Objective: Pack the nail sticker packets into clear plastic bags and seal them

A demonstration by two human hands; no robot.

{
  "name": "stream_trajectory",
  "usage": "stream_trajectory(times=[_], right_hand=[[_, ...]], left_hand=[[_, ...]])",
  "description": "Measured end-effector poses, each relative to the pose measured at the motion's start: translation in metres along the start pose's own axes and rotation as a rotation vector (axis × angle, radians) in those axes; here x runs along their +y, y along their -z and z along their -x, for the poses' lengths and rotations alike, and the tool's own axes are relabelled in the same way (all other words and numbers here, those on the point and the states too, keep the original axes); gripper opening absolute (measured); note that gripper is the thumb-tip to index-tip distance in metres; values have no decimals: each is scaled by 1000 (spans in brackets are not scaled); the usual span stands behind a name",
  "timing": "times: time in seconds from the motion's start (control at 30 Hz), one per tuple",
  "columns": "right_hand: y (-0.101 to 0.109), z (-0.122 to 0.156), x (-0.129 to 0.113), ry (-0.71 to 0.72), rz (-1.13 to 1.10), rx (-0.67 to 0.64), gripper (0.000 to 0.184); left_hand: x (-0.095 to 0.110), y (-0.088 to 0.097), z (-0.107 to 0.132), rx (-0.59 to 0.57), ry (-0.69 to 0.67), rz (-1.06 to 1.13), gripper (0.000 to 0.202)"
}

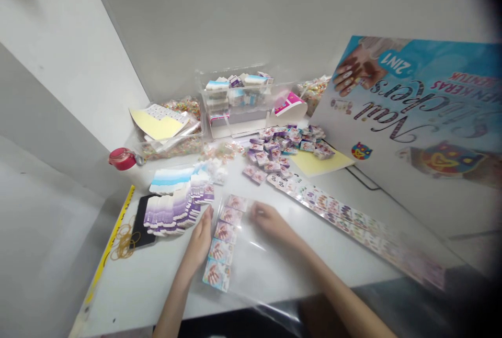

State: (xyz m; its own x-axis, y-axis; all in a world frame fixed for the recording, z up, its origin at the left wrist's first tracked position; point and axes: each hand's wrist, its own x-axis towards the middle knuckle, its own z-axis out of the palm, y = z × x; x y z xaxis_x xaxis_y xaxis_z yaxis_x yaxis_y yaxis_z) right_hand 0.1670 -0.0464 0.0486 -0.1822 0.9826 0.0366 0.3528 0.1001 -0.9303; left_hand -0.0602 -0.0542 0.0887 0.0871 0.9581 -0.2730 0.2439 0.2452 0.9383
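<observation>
A row of several small nail-sticker packs (222,232), pink toward the far end and blue toward the near end, lies in front of me. Clear plastic sheet (251,270) stretches from the row toward the right. Beside the row's left edge rests my left hand (201,236), its fingers straight and together, holding nothing I can see. My right hand (269,218) is closed at the far end of the plastic, fingertips curled onto it; the exact pinch is blurred. Left of my left hand, stacked purple-and-white cards (172,210) lie partly over a black flat object (143,223).
A loose pile of small boxes (274,149) lies beyond my right hand. A long sticker strip (345,217) crosses the right side. A large printed board (411,134) stands there. Clear bins (235,100) line the back. A red-lidded bottle (125,165) and rubber bands (124,241) are left.
</observation>
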Motion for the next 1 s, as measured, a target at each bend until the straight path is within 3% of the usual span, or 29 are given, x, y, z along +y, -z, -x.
stream_trajectory(times=[0.13,0.27,0.33,0.43,0.47,0.5,0.57,0.63,0.67,0.8,1.0], right_hand=[[-8,-17,0,66,16,-99,31],[-9,-22,-9,64,57,-160,40],[12,-15,-19,53,64,-259,40],[66,-2,-40,-56,54,-535,30],[85,0,-46,-116,50,-570,27],[102,-1,-50,-170,60,-515,27],[128,-13,-51,-238,209,-174,30],[138,-35,-44,-281,458,166,28],[138,-46,-38,-301,549,244,29],[130,-77,-12,-396,705,276,38],[153,-71,0,-527,882,328,18]], left_hand=[[14,-10,-10,-55,-50,-1,60],[16,-7,-12,-76,-102,-17,55],[9,-3,-14,-73,-80,32,58],[-2,1,-16,-80,-60,133,64],[-6,1,-16,-72,-64,154,65],[-9,0,-17,-48,-69,169,66],[-15,-3,-18,25,-82,193,68],[-18,-5,-17,86,-98,207,68],[-20,-6,-17,99,-106,207,67],[-23,-6,-15,105,-107,190,65],[-20,-5,-14,81,-102,160,63]])
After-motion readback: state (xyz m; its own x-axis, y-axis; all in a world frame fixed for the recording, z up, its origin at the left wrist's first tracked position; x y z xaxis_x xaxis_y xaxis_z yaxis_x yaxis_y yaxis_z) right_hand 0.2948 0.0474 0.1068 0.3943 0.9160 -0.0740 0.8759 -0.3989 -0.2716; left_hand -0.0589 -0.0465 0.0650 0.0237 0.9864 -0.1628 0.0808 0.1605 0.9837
